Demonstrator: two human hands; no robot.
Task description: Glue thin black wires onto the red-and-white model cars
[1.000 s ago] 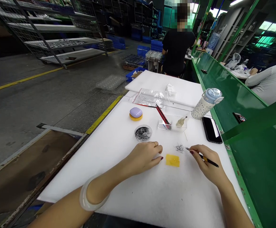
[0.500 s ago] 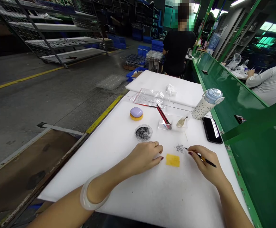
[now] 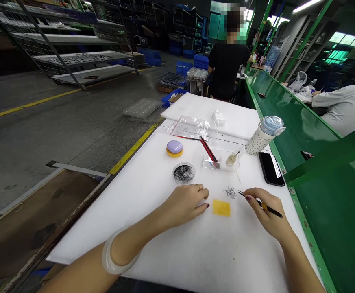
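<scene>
Holding tweezers (image 3: 274, 213), right hand (image 3: 267, 211) barely shifted, tips beside black fibers (image 3: 230, 192)

I get a bright, even scene from overhead strip lights (image 3: 307, 5); the white foam surface (image 3: 153, 252) comes up nearly blown out, and the right hand (image 3: 265, 213) throws only a faint, soft shadow on it; glare streaks down the phone screen (image 3: 271, 170) and the green bench (image 3: 275, 87); the concrete floor (image 3: 43, 122) sits dimmer; wire shelving (image 3: 58, 40) bows at the wide-angle edge; the far background softens; a mosaic blur covers a co-worker's head (image 3: 234, 20).
</scene>
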